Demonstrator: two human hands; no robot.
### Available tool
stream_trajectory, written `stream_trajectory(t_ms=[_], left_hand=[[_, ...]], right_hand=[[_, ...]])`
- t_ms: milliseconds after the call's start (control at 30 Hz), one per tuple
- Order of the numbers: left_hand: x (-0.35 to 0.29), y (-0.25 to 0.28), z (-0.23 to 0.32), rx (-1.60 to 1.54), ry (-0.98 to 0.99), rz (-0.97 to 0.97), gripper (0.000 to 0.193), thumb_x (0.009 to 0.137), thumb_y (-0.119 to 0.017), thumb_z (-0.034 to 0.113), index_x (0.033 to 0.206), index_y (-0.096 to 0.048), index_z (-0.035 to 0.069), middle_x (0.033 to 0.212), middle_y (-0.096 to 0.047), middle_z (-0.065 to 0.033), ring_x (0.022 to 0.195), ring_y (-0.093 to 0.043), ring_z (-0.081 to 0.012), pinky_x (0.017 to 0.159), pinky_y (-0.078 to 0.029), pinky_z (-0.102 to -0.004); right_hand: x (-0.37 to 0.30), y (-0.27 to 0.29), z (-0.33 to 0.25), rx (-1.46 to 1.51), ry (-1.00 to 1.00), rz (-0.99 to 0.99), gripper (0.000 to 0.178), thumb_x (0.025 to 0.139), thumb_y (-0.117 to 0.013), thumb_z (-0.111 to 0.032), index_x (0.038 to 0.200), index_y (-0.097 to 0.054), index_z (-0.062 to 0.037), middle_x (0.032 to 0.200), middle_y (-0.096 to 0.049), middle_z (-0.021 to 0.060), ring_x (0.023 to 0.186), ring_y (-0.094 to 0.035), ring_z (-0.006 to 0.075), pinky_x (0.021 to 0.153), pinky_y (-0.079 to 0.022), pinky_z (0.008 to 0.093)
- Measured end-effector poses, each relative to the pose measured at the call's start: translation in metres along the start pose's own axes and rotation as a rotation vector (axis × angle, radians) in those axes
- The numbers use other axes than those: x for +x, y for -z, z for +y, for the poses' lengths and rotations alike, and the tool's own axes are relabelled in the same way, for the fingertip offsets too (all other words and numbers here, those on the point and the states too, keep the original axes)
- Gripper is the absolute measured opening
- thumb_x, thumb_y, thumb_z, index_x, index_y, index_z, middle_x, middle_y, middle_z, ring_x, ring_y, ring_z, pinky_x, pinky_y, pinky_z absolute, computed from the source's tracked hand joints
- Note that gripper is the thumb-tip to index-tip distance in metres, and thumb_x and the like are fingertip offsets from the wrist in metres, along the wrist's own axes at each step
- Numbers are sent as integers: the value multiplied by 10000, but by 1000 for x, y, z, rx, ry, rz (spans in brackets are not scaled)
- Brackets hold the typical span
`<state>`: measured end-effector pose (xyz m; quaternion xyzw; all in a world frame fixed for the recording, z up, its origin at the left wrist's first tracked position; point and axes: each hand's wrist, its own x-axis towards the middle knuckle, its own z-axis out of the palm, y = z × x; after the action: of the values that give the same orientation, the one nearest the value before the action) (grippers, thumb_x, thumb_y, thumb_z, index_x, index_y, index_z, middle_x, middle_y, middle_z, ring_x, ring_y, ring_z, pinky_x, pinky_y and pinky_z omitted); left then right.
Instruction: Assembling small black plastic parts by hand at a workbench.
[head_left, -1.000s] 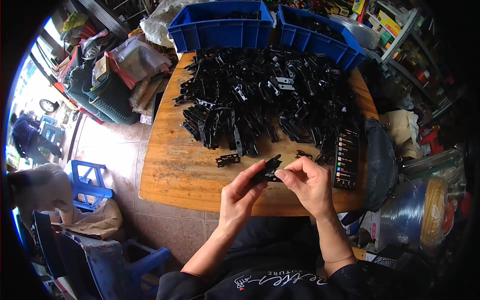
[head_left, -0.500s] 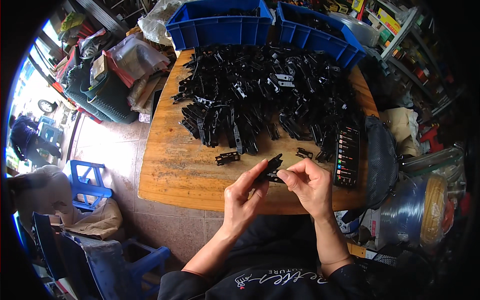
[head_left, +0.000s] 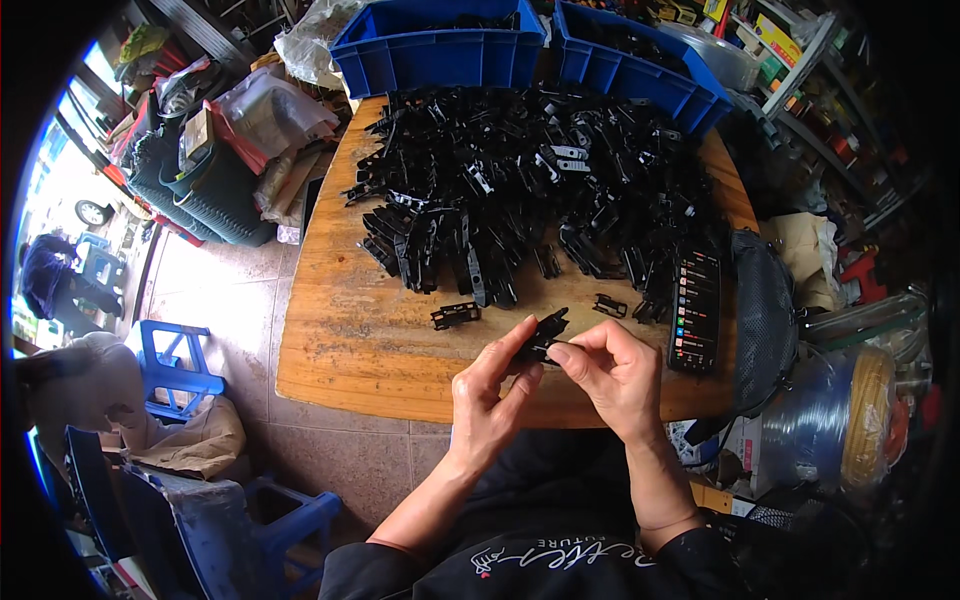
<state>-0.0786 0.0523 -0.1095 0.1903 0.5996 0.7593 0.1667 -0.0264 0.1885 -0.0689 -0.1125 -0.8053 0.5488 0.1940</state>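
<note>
Just above the near edge of the wooden table (head_left: 340,345), my left hand (head_left: 488,388) grips a small black plastic part (head_left: 543,336) between thumb and fingers. My right hand (head_left: 612,375) is closed in a pinch against the part's right side; whether something tiny sits between those fingertips is hidden. On the wood beyond my hands lie two loose black parts, one to the left (head_left: 456,316) and one to the right (head_left: 610,305). A wide heap of similar black parts (head_left: 520,190) covers the far half of the table, with a few grey pieces (head_left: 570,158) among them.
Two blue bins (head_left: 440,62) (head_left: 640,80) holding black parts stand at the far edge. A phone (head_left: 694,312) with a lit screen lies at the right, beside a dark mesh bag (head_left: 762,320). Blue stools (head_left: 178,370) stand on the left floor. Far left, another person (head_left: 48,275) is bent over.
My right hand has shifted slightly left, its fingertips farther over the black part. The part has tilted a little in my left hand. The person at far left has moved slightly.
</note>
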Motion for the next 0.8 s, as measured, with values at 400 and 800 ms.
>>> stream_trajectory(t_ms=[400, 800], left_hand=[[2, 5, 6, -763, 262, 12, 256, 850, -596, 129, 1067, -513, 20, 883, -585, -67, 695, -566, -131, 660, -467, -236], [13, 30, 10, -938, 255, 24, 149, 760, -610, 56, 852, -499, 93, 712, -448, -6, 653, -420, -127, 633, -379, -298]], right_hand=[[-4, 2, -4, 291, -36, -245, 252, 864, -607, -261, 888, -594, -11, 733, -516, -21, 640, -419, 30, 562, -329, 171], [69, 34, 47, -574, 195, 39, 132, 698, -671, -27, 773, -562, -23, 762, -539, 71, 681, -537, 187, 595, -435, 298]])
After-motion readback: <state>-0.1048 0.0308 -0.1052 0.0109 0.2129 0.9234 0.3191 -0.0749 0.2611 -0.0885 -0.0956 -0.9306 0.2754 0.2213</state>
